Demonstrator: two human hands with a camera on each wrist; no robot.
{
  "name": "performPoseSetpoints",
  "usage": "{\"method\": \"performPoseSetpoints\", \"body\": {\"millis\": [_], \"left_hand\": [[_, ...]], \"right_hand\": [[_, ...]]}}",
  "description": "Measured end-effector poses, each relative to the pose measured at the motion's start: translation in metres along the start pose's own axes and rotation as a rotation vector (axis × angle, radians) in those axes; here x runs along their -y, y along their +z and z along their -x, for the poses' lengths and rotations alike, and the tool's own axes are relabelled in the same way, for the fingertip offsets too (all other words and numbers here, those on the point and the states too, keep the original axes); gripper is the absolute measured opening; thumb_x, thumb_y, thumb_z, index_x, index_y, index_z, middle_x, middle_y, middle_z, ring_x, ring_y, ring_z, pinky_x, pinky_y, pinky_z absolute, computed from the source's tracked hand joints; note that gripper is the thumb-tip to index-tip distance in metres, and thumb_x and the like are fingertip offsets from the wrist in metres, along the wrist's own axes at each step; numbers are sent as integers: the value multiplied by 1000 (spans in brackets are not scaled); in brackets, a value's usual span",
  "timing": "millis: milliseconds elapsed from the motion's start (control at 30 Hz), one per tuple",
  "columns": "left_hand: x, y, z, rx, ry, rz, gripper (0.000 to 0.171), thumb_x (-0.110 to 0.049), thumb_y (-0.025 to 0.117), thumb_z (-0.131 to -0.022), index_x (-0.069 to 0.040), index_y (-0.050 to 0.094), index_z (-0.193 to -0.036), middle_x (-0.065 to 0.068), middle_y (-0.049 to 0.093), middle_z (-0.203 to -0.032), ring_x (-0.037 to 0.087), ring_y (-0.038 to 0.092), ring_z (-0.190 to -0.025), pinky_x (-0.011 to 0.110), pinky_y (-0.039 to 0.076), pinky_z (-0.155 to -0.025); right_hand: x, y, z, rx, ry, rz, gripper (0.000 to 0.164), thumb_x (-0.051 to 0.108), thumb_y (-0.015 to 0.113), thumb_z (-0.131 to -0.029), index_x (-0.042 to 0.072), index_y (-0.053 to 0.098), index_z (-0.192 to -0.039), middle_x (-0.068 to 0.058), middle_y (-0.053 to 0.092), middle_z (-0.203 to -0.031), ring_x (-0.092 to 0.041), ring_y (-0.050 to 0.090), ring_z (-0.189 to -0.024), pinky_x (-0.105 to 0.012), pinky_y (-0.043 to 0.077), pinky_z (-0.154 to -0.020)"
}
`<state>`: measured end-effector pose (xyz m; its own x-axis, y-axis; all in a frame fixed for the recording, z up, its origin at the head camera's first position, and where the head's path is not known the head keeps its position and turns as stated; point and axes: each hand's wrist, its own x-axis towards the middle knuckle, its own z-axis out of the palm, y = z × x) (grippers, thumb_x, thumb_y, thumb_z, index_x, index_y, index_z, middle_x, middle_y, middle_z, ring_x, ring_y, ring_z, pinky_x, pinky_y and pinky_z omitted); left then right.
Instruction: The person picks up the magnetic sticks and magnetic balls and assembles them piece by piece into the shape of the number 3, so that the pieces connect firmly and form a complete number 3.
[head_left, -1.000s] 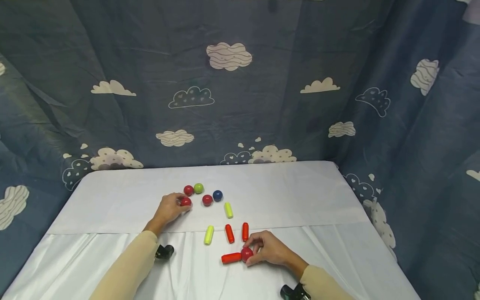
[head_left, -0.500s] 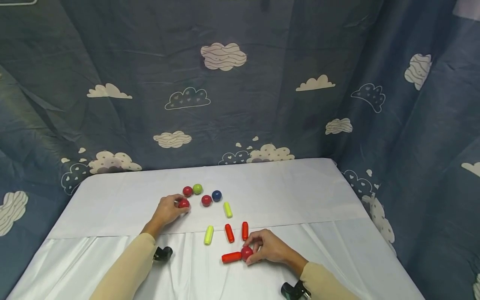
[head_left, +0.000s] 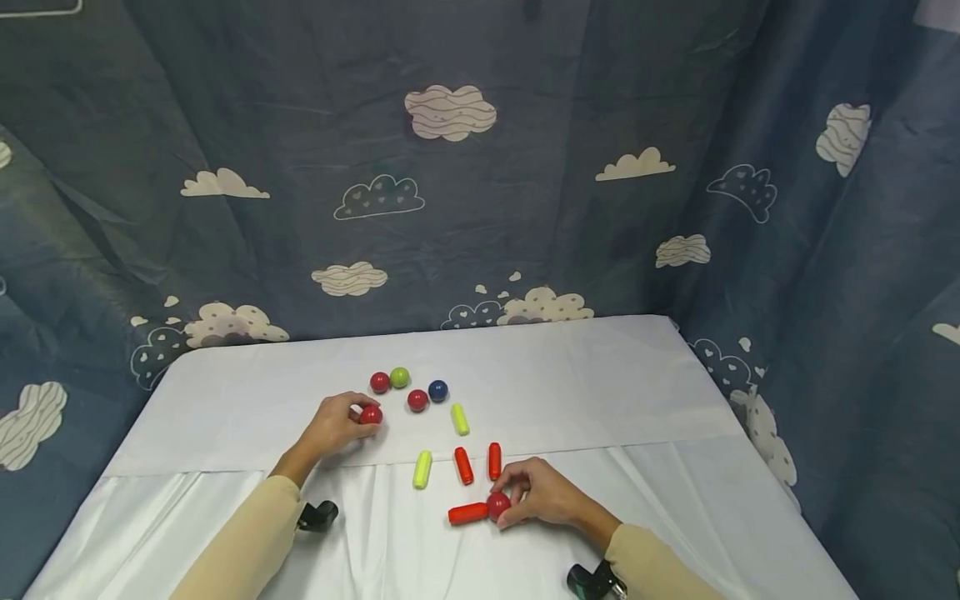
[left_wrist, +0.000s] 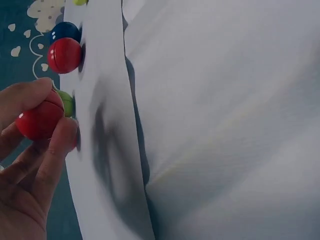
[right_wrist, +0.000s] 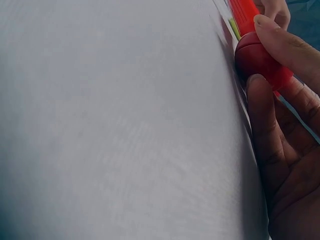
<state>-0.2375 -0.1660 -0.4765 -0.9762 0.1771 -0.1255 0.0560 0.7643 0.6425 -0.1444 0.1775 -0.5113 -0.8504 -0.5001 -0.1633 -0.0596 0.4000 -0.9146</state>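
Note:
My left hand (head_left: 333, 427) pinches a glossy red ball (head_left: 371, 415) between thumb and fingers at the left of the group. In the left wrist view that red ball (left_wrist: 42, 120) has a thin seam line and shows above the cloth, whose surface carries the hand's shadow. With thumb and fingers my right hand (head_left: 551, 496) holds another red ball (head_left: 498, 505) low over the table. A red ridged stick (head_left: 468, 514) lies end-on against this ball, pointing left. In the right wrist view the ball (right_wrist: 255, 57) sits between thumb and fingertips, the red stick (right_wrist: 243, 15) beyond it.
Beyond my left hand lie two red balls (head_left: 417, 401), a green ball (head_left: 400, 377) and a blue ball (head_left: 438, 390). Two yellow-green sticks (head_left: 422, 470) and two red sticks (head_left: 463, 466) lie mid-table. A white cloth (head_left: 585, 383) covers the table; a cloud-print curtain (head_left: 510, 217) hangs behind.
My left hand has drawn its red ball slightly nearer to me, away from the other balls. The right hand keeps its place with the ball at the stick's end. The head view shifted slightly.

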Motion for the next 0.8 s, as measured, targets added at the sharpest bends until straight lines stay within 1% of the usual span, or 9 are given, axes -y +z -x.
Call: {"method": "performPoseSetpoints", "body": {"millis": [133, 267, 467, 533, 800], "left_hand": [[-4, 0, 5, 13, -21, -4, 40, -16, 79, -79, -6, 66, -115, 8, 63, -98, 20, 56, -86, 33, 49, -72], [-7, 1, 9, 23, -30, 1, 39, -15, 79, -78, -7, 66, -114, 6, 62, -95, 19, 55, -85, 33, 49, -73], [-10, 5, 12, 30, 0, 42, 40, -12, 81, -76, -9, 63, -112, 5, 63, -96, 18, 56, -86, 32, 50, -74], [-12, 6, 14, 27, 9, 48, 38, -12, 82, -76, -9, 63, -109, 5, 63, -96, 18, 57, -86, 32, 51, -73], [-18, 7, 21, 33, 40, 35, 34, -10, 83, -73, -10, 64, -101, 3, 64, -93, 17, 58, -85, 30, 51, -70]], "right_hand": [[0, 0, -2, 2, 1, -1, 32, 2, 84, -68, 6, 70, -97, -4, 64, -81, -12, 53, -62, -20, 41, -55], [1, 0, -3, 12, -13, 14, 32, 5, 86, -68, 6, 70, -96, -2, 64, -78, -10, 53, -62, -20, 42, -56], [-1, -4, -1, 18, -29, 22, 32, 8, 87, -67, 8, 70, -95, 1, 63, -75, -7, 54, -61, -20, 42, -56], [-2, -4, -1, 25, -39, 14, 33, 7, 86, -67, 6, 70, -95, 0, 63, -76, -8, 54, -61, -20, 42, -56], [-2, -3, -2, 24, -30, 26, 32, 9, 86, -68, 9, 70, -96, 0, 63, -78, -8, 54, -62, -20, 43, -57]]}}
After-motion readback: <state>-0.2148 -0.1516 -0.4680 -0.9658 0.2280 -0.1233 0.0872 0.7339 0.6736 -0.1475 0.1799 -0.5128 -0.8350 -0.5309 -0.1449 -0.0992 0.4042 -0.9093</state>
